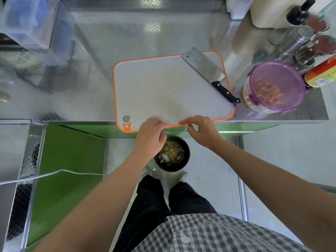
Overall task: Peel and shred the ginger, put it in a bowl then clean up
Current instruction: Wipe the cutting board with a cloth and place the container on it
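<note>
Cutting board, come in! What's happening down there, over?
Left hand at cutting board's near edge, grip unclear; right hand pinches it. No ginger on it, only the cleaver; scraps in bin below.

A stainless steel counter (81, 91) with a dimpled surface is seen from above, backed by a steel wall (145, 8). Light is reflected off it in soft patches. Green cabinet panels (69, 160) are set beneath, beside a pale floor (209, 170).
</note>
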Available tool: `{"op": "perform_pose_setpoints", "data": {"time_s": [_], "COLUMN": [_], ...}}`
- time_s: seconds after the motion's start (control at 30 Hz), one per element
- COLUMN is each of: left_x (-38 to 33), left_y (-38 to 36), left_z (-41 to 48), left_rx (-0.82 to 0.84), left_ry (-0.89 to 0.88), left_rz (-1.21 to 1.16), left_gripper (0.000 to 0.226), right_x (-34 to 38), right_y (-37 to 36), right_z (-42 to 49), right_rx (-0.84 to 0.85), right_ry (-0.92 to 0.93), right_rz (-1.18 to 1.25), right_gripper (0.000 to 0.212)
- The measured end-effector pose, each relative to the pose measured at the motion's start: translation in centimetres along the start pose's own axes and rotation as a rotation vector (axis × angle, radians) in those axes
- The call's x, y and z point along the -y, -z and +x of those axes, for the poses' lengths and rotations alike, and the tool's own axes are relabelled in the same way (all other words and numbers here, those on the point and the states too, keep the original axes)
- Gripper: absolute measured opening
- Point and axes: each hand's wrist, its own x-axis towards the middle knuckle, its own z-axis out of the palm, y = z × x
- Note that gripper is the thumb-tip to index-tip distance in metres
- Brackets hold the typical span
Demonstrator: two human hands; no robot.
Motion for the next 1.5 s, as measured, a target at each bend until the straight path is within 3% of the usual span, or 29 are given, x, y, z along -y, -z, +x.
{"op": "perform_pose_setpoints", "data": {"time_s": [0.07, 0.2, 0.33, 0.47, 0.57, 0.77, 0.83, 0.93, 1.03, 1.17, 1.3, 1.37, 1.43, 1.5], "left_x": [0.3, 1.0, 1.0, 0.9, 0.6, -0.7, -1.2, -1.2, -0.9, -1.1, -1.8, -2.4, -2.9, -3.1], "left_y": [0.3, 0.2, 0.2, -0.1, -0.1, -1.1, -1.5, -1.6, -1.8, -1.5, -1.2, -0.8, -0.6, -0.3], "left_z": [0.0, 0.3, 0.8, 1.3, 1.3, -0.8, -1.0, -1.2, -1.9, -2.3, -2.6, -2.7, -2.4, -1.7], "left_rx": [-0.007, 0.079, 0.073, 0.048, 0.037, 0.108, 0.086, 0.128, 0.198, 0.171, 0.186, 0.08, -0.051, -0.068], "left_ry": [0.004, 0.129, 0.113, 0.097, 0.096, -0.325, -0.265, -0.073, -0.199, -0.103, -0.198, -0.035, 0.341, 0.73], "left_rz": [0.079, 0.167, 0.187, 0.208, 0.194, 0.037, 0.09, 0.191, 0.067, 0.16, 0.082, 0.098, 0.023, -0.226], "left_gripper": [0.034, 0.048, 0.05, 0.049, 0.045, 0.033, 0.039, 0.056, 0.052, 0.054, 0.037, 0.028, 0.024, 0.029], "right_x": [-0.5, -0.1, -0.5, -0.2, -0.7, -0.8, -0.8, -0.2, -0.5, -0.7, -0.5, -0.4, -0.3, -0.8], "right_y": [-0.1, -0.3, -0.2, 0.2, 0.0, -0.2, -0.4, -0.4, -0.5, -0.9, -0.4, -0.2, 0.0, 0.0], "right_z": [0.7, 0.4, 0.6, -0.1, -0.4, -0.5, -0.6, -1.3, -1.3, -1.8, -1.7, -1.6, -1.7, -1.6], "right_rx": [-0.097, 0.035, -0.097, -0.016, -0.045, -0.113, -0.048, 0.003, -0.062, -0.044, -0.014, -0.054, -0.165, -0.137], "right_ry": [-0.013, 0.002, -0.03, -0.035, -0.012, -0.036, -0.024, 0.003, 0.002, 0.036, -0.015, -0.082, -0.072, -0.022], "right_rz": [-0.062, -0.089, -0.097, -0.068, -0.081, -0.063, -0.086, -0.054, -0.05, -0.072, -0.072, -0.057, -0.086, -0.225], "right_gripper": [0.043, 0.03, 0.042, 0.034, 0.041, 0.042, 0.047, 0.037, 0.042, 0.037, 0.033, 0.027, 0.031, 0.044]}}
